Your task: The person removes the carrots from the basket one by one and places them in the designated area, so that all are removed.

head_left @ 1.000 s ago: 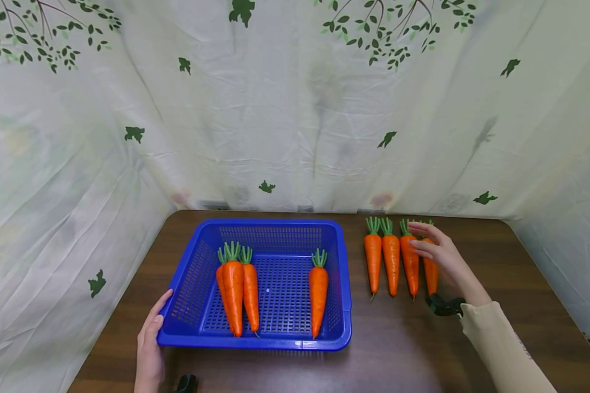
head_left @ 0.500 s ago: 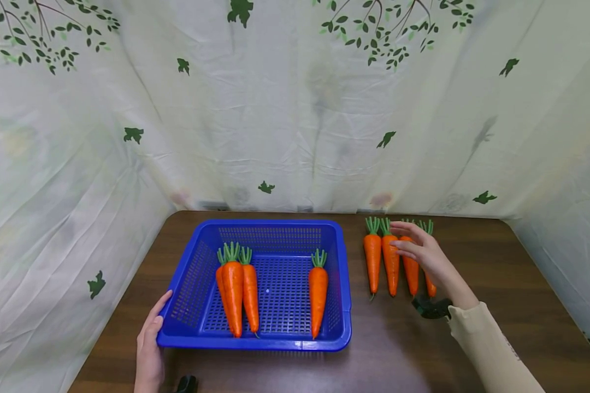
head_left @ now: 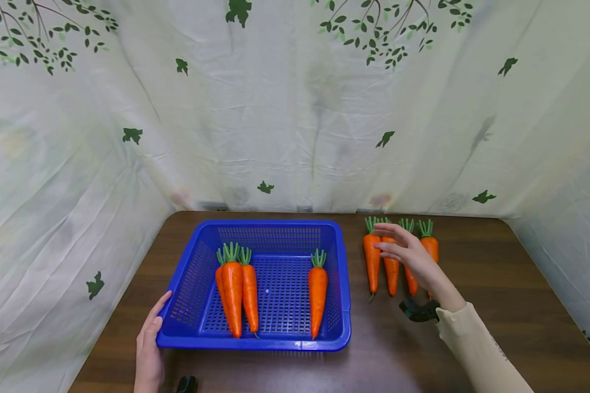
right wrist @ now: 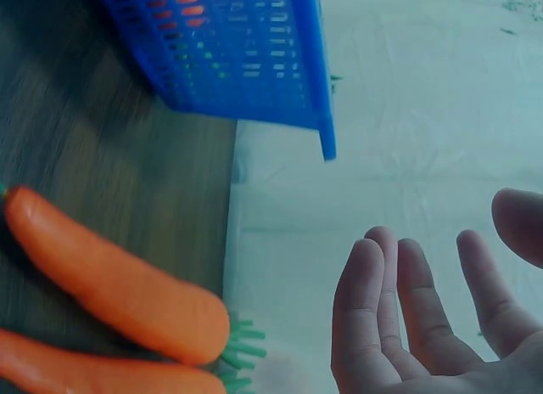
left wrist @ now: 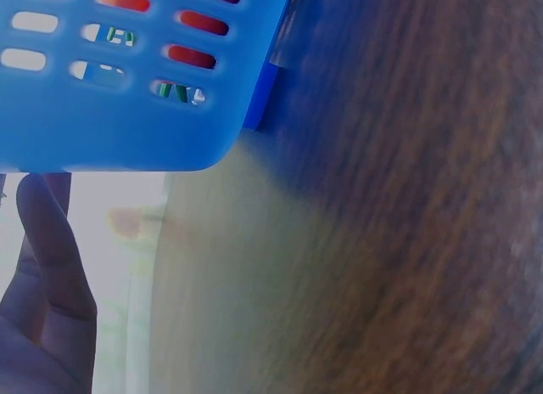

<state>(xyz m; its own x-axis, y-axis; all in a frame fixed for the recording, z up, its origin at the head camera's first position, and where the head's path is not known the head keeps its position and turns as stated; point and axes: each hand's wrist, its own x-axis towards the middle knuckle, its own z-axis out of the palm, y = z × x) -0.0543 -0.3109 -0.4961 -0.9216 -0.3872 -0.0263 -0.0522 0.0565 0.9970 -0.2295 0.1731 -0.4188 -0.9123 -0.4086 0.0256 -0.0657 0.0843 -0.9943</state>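
My left hand [head_left: 151, 349] holds the left rim of a blue perforated plastic basket [head_left: 346, 284], fingers and thumb at its edge. Seen from the left wrist, fingertips [left wrist: 38, 194] meet the rim of the basket [left wrist: 127, 135]. Inside lie three carrots with green tops [head_left: 233, 295] at the left and a single carrot [head_left: 317, 300] at the right. To the basket's right, my right hand [head_left: 413, 262], holding nothing, hovers over a row of several carrots [head_left: 372, 267], its spread fingers [right wrist: 356, 301] pointing left. The hand partly hides the middle carrots [head_left: 391, 270].
A brown wooden table [head_left: 491, 273] carries everything. Behind it and at both sides hangs a pale cloth [head_left: 295, 109] printed with leaves. A black strap [head_left: 419, 310] sits at my right wrist, and another black piece [head_left: 187, 383] shows near my left wrist.
My right hand has moved left along the carrot row, uncovering the rightmost carrot and covering part of the ones further left. My left hand and the basket have stayed in place.
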